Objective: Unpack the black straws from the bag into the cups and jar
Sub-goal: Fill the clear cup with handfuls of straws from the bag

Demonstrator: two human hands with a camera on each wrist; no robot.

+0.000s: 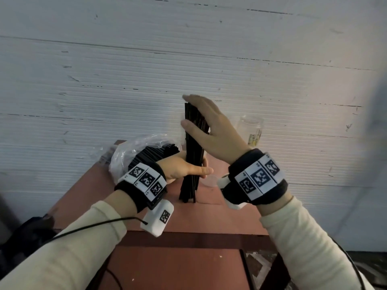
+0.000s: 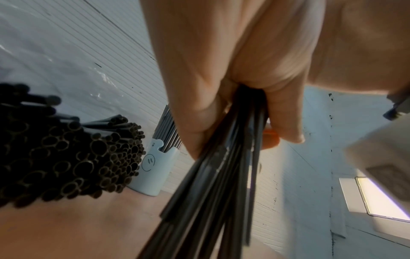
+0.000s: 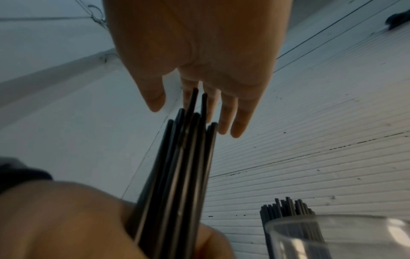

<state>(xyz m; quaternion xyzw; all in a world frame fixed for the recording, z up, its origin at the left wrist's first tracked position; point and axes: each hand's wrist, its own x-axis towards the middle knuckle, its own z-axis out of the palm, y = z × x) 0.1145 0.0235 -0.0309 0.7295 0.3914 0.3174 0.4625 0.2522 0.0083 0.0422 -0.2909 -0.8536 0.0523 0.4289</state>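
My left hand [image 1: 194, 170] [image 2: 233, 105] grips a bundle of black straws [image 1: 193, 155] [image 2: 213, 192] [image 3: 177, 166] upright, its lower ends standing on the red table [image 1: 188, 218]. My right hand [image 1: 201, 120] [image 3: 199, 70] is flat with straight fingers laid over the tops of the straws. The clear plastic bag [image 1: 134, 149] lies left of my left hand, full of more black straws [image 2: 66, 154]. A glass jar [image 1: 251, 128] stands at the back right. A white smiley cup [image 2: 153, 168] holds several straws. A clear cup [image 3: 332, 236] sits close under my right wrist.
A white ribbed wall [image 1: 188, 59] rises right behind the small table. More straws [image 3: 286, 208] stand upright behind the clear cup. A dark object [image 1: 31, 229] lies on the floor at the left; a thin cable [image 1: 94, 227] runs along my left sleeve.
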